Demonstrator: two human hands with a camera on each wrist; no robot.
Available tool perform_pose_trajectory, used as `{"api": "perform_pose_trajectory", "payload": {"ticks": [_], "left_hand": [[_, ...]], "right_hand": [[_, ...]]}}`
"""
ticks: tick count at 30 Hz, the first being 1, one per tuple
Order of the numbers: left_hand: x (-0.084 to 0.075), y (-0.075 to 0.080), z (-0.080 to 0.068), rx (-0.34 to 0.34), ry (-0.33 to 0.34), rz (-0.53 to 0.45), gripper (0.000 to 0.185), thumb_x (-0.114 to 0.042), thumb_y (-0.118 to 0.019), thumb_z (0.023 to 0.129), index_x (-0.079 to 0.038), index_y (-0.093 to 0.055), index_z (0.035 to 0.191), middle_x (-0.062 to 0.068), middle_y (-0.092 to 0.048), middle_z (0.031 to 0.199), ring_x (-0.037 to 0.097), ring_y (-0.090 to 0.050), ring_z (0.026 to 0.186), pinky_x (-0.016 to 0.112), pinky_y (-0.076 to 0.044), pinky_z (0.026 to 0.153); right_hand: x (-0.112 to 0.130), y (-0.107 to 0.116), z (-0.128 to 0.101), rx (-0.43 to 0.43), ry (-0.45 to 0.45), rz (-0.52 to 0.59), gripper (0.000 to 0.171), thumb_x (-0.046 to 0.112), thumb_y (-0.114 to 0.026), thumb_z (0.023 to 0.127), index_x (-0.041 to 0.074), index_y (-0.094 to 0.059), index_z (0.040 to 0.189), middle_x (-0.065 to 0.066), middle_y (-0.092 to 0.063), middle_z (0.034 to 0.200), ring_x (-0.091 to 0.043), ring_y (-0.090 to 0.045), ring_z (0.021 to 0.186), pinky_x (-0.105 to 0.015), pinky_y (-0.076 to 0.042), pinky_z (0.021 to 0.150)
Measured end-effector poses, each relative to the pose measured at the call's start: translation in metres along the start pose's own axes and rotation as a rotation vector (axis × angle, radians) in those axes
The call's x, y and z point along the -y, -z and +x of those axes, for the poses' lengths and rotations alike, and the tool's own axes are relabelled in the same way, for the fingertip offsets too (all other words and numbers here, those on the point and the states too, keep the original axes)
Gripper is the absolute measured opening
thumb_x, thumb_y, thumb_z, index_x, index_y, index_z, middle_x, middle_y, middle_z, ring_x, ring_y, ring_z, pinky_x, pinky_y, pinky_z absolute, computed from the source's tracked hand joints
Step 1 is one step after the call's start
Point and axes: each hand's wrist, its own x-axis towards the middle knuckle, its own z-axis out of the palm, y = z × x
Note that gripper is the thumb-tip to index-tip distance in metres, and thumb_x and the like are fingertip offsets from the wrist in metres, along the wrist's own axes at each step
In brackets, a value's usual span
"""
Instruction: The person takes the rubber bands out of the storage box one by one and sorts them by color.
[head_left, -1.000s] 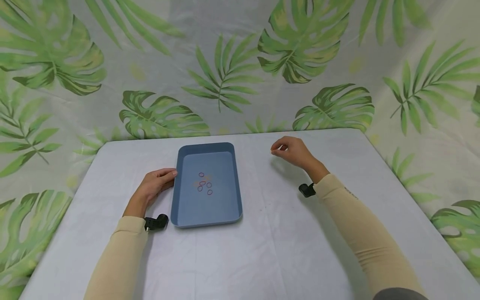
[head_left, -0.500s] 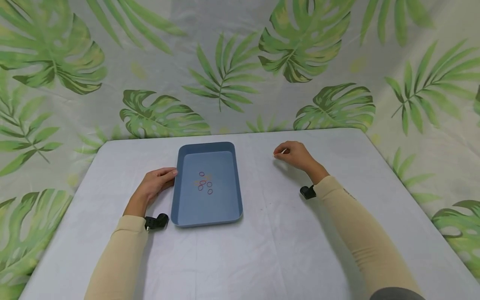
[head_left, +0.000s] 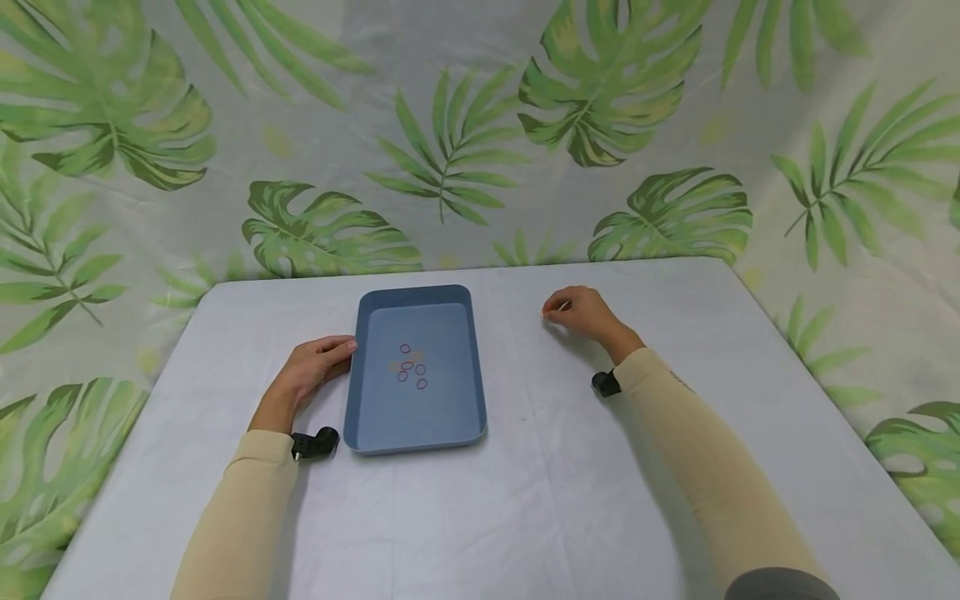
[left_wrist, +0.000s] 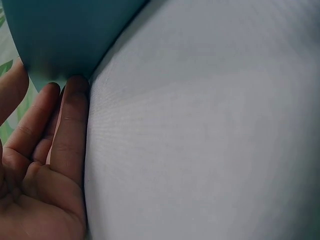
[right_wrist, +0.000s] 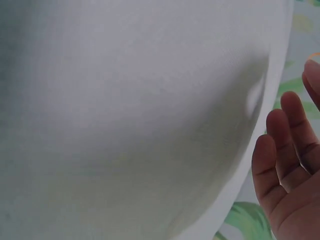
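A blue tray lies on the white table, with several small red and purple rubber bands near its middle. My left hand rests flat on the table, and its straight fingers touch the outside of the tray on its left side. To the right of the tray, my right hand hovers low over the table with curled fingers. It pinches a thin pale rubber band between thumb and forefinger. In the right wrist view only a sliver of the band shows by the fingers.
A white cloth covers the table. A leaf-printed curtain hangs close behind the far edge and along both sides. Black wrist cameras sit at both cuffs.
My right hand has dropped slightly toward the table, still pinching the band. The left hand and the tray have not moved.
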Motion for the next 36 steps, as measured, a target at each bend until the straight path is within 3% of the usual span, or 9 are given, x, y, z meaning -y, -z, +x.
{"api": "perform_pose_trajectory", "payload": {"ticks": [4, 9, 16, 36], "left_hand": [[0.000, 0.000, 0.000, 0.001, 0.005, -0.006, 0.061, -0.027, -0.065, 0.097, 0.004, -0.045, 0.146, 0.002, -0.063, 0.126, -0.009, -0.065, 0.093, 0.010, -0.056, 0.086], [-0.001, 0.000, 0.000, -0.005, 0.004, 0.005, 0.060, -0.027, -0.065, 0.098, 0.003, -0.046, 0.146, 0.014, -0.056, 0.141, -0.009, -0.064, 0.094, 0.010, -0.056, 0.087], [0.000, -0.001, -0.002, 0.002, 0.015, 0.019, 0.060, -0.029, -0.064, 0.098, 0.002, -0.045, 0.146, 0.021, -0.045, 0.151, -0.010, -0.063, 0.095, 0.010, -0.055, 0.088], [0.000, -0.002, -0.003, -0.001, 0.004, 0.024, 0.057, -0.026, -0.061, 0.100, 0.003, -0.045, 0.146, 0.021, -0.045, 0.151, -0.010, -0.062, 0.096, 0.010, -0.055, 0.089]], "right_hand": [[0.002, -0.001, 0.003, 0.015, -0.019, -0.012, 0.017, 0.021, -0.068, 0.094, 0.008, -0.075, 0.103, -0.012, -0.073, 0.106, -0.029, -0.063, 0.096, -0.029, -0.051, 0.072], [0.002, -0.004, 0.007, 0.035, -0.047, -0.013, 0.019, 0.022, -0.067, 0.094, 0.008, -0.075, 0.105, -0.012, -0.073, 0.109, -0.029, -0.063, 0.098, -0.033, -0.052, 0.076], [0.001, -0.008, 0.009, 0.054, -0.067, -0.041, 0.018, 0.022, -0.066, 0.094, 0.010, -0.075, 0.104, -0.010, -0.074, 0.110, -0.027, -0.062, 0.099, -0.036, -0.052, 0.083], [0.003, -0.014, 0.013, 0.071, -0.023, -0.113, 0.013, 0.019, -0.070, 0.092, 0.010, -0.078, 0.097, -0.010, -0.073, 0.106, -0.026, -0.059, 0.100, -0.042, -0.051, 0.088]]}}
